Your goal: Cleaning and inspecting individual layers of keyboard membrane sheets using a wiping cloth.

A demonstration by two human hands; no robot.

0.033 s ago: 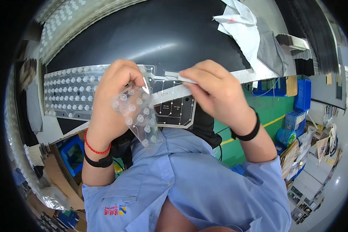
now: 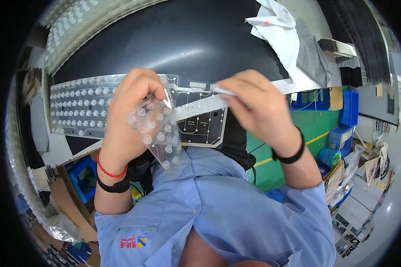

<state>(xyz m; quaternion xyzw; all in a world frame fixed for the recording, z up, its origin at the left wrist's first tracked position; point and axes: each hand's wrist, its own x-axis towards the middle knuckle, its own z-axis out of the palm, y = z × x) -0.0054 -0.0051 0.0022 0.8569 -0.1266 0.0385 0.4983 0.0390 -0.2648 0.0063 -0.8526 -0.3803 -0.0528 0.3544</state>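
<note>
Black surface (image 2: 187,40) ahead, white cloth (image 2: 276,26) at its far edge. Left hand (image 2: 129,120) clamped on a clear dome sheet (image 2: 158,129), right hand (image 2: 258,111) pinching a thin strip (image 2: 196,107). Risk: creasing that membrane, or slipping from the pinch.

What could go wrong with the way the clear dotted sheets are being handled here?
The left hand pinches a small clear dotted sheet that hangs free and bent, so it might crease or slip. The right hand pulls a long strip across the circuit sheet; it could snag or shift that sheet.
</note>
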